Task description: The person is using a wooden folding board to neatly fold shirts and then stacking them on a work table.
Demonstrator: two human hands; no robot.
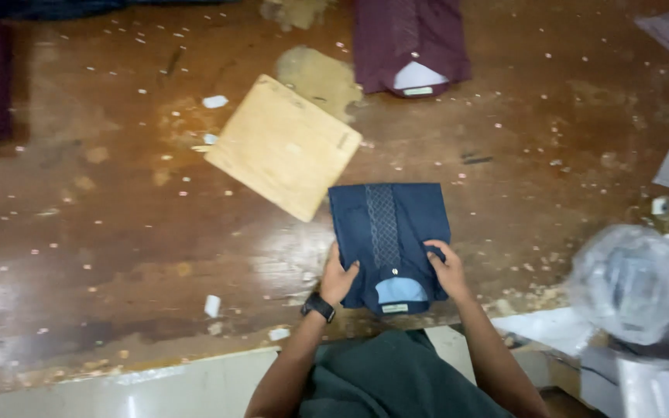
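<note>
Nearest the camera, the person's dark green lap sits at the edge of a worn brown surface point(118, 232), and both forearms reach forward from it. The left hand point(339, 280), with a black watch point(318, 306) on its wrist, curls around the left edge of a folded navy shirt point(389, 244), fingers closed over the cloth with the thumb on top. The right hand point(447, 271) grips the opposite edge the same way, so the bundle is pinched from both sides, which seems to keep the fold square and flat. The shirt lies on the surface close to its near edge, collar end toward the person, a pale blue collar insert showing, and a patterned strip running down its middle away from the body.

Just beyond, touching the shirt's far left corner, a tan rectangular board point(284, 145) lies at an angle; its size is close to the folded shirt's, so it looks like a folding template set aside. To the right, a crumpled clear plastic bag point(632, 282) rests near the surface's edge. Small white scraps are scattered over the whole top. Farthest away, a folded maroon shirt point(410, 46) lies flat with its collar toward the person, well apart from the navy one.
</note>
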